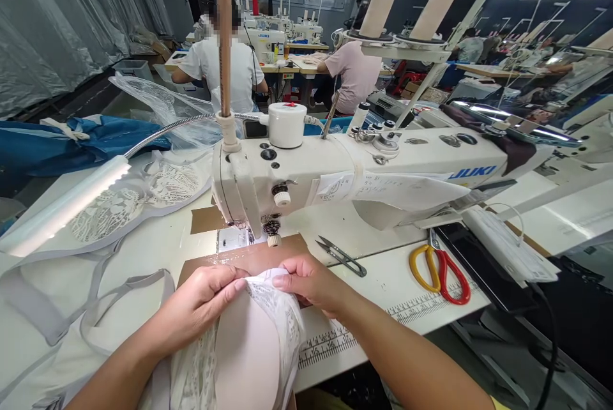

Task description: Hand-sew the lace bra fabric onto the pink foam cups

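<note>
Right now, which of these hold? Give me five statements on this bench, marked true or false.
1. The left hand and right hand both hold the lace-trimmed piece. True.
2. The snips lie left of the scissors. True.
3. Both scissor handles are red. False: one is yellow.
4. The lamp is off. False: it is lit.
5. Handwritten paper hangs on the sewing machine. True.

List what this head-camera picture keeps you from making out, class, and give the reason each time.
All in the head view:
White lace garment with smooth pale-pink cup: lower end, cut off by the bottom edge.
Bare left hand: some fingers, hidden behind the hand itself.
Bare right hand: some fingers, hidden behind the hand and garment.
Curled white paper sheet: handwriting, too small to read.
</note>
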The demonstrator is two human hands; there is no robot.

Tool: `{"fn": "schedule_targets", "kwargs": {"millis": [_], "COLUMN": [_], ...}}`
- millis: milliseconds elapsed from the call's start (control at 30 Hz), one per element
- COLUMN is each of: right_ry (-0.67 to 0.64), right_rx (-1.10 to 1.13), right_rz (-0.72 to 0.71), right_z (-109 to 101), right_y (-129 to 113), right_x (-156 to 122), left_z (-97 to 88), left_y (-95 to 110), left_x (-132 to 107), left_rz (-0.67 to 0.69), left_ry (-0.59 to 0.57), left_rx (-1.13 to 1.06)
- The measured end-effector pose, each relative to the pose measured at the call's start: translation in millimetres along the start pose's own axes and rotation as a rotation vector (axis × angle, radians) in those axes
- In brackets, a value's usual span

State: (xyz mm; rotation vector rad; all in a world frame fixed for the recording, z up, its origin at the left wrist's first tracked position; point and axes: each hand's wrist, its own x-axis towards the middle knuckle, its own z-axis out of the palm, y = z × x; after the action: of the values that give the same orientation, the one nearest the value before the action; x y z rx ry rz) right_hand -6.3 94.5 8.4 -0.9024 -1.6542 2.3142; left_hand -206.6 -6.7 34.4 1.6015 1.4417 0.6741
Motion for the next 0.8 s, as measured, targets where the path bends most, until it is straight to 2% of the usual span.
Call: {"fn": "schedule_targets", "kwargs": {"millis": [367, 800], "right_ry": [-0.007, -0.002], "right_rx": [-0.072, -0.063], "right_rz": [-0.018, 0.018], "right_z": [-3, -2], "right_y": [4, 5], "right_x": [0, 2], "left_z": [18.7, 14.3], "left_y": [-17, -12], "left_x": [7, 7], "left_rz": [-0.299, -0.328], "left_ry": [0.013, -0.079], "left_rx": [-0.486, -0.710]}}
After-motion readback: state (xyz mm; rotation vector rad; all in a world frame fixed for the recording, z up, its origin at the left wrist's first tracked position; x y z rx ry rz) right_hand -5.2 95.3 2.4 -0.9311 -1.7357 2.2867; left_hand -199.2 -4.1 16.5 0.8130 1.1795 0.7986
